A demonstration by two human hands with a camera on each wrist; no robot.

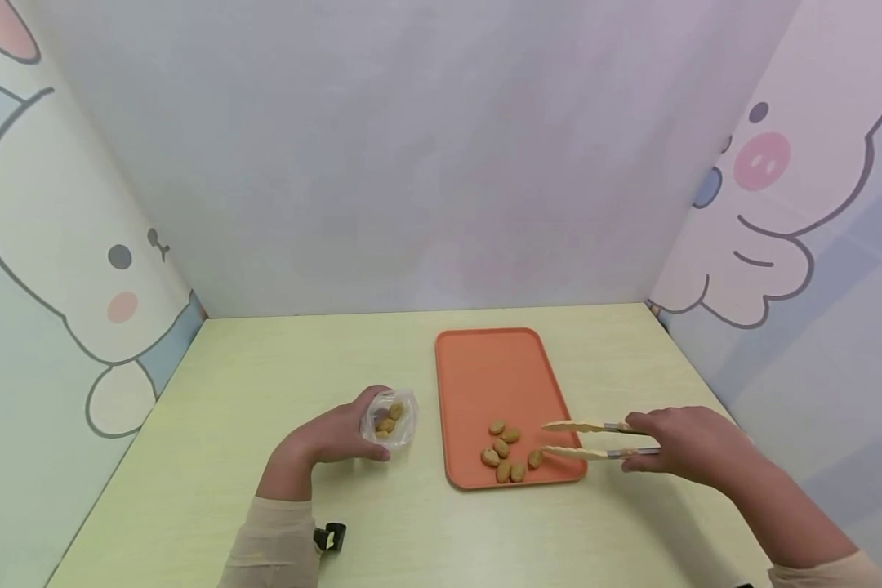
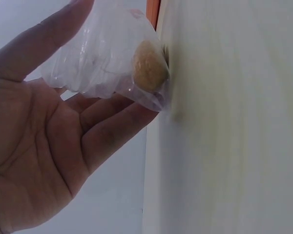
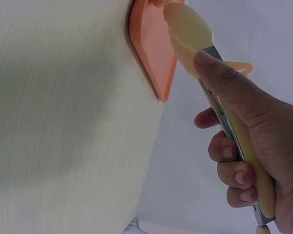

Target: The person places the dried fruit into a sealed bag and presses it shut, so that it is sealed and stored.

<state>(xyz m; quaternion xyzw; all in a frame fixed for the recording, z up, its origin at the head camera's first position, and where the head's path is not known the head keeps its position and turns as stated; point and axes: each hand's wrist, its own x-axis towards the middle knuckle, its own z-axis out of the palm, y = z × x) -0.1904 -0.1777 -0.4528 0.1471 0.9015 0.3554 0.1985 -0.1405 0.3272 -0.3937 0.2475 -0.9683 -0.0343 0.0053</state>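
In the head view my left hand (image 1: 341, 429) holds a clear plastic bag (image 1: 409, 425) upright by its side, its mouth open upward. Several small brown, walnut-like pieces (image 1: 387, 425) lie inside it. The left wrist view shows one rough tan piece (image 2: 149, 67) at the bag's bottom, close to the tabletop. My right hand (image 1: 694, 445) grips metal tongs with cream tips (image 1: 576, 452), thumb on one arm and fingers curled round the other. The tong arms stand apart over the orange tray (image 1: 496, 367). One tip is right beside a brown piece (image 1: 534, 459); nothing shows between the tips.
Several more brown pieces (image 1: 501, 447) lie grouped at the tray's near end. The tray rests on a pale wood-grain table (image 1: 279, 359), right of the bag. A plain back wall (image 1: 412, 163) and cartoon-printed side walls (image 1: 59, 245) enclose the table.
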